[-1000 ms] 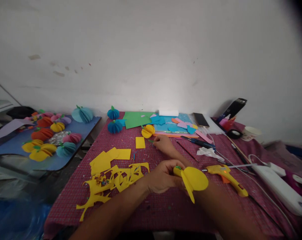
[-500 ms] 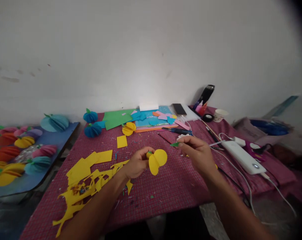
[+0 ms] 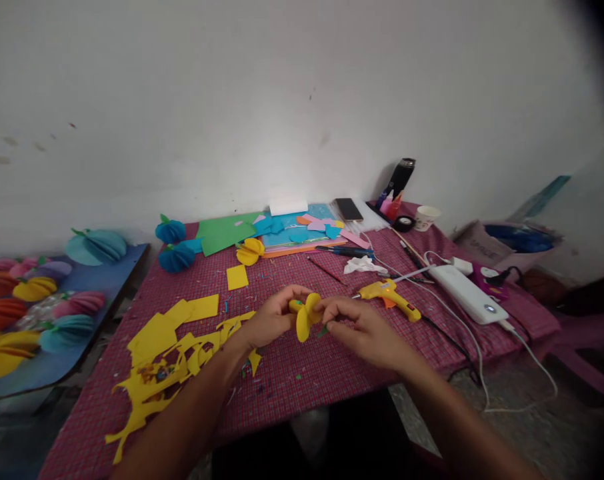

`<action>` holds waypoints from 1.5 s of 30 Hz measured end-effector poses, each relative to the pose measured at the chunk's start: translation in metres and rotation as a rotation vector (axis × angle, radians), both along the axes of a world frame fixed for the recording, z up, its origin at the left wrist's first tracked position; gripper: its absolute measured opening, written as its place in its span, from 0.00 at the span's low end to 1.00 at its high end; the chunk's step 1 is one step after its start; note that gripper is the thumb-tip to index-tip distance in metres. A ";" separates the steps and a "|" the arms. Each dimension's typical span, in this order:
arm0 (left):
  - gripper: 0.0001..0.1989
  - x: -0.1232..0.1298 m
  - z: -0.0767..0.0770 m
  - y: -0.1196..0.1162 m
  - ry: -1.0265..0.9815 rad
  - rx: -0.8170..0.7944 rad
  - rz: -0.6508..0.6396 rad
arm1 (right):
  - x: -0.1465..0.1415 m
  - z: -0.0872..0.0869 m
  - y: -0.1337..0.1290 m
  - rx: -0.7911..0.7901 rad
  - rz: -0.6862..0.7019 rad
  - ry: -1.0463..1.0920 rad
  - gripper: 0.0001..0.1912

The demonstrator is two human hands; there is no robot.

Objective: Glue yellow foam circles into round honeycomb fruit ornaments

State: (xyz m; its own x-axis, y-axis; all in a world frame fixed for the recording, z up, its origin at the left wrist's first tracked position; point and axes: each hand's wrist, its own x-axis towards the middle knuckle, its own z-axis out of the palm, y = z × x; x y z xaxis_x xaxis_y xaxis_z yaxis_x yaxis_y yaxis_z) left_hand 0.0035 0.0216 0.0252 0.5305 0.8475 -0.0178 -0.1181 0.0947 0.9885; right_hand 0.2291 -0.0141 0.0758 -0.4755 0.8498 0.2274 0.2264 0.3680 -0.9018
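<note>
Yellow folded-paper pumpkin between hands: L hand pinched shut on its stem side; R hand, fingers curled, pinches small green paper leaf beside it.

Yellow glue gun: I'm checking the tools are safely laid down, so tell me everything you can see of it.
The yellow glue gun looks plastic, with a thin nozzle pointing left, an orange trigger and a handle slanting toward the near right. It lies on its side on the plaid cloth, not held, its nozzle just beyond the right hand. A pale stick projects from its rear; a black cord leaves the handle.
</note>
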 end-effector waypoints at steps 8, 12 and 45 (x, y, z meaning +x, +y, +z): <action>0.27 0.003 0.000 -0.004 0.122 0.099 -0.043 | -0.007 -0.012 -0.008 0.035 0.009 0.018 0.06; 0.19 0.005 -0.002 -0.002 0.073 0.106 -0.007 | -0.009 -0.013 -0.009 0.048 -0.027 0.036 0.06; 0.27 -0.006 0.000 0.004 0.344 0.144 -0.147 | -0.004 -0.051 -0.005 -0.101 -0.124 0.017 0.08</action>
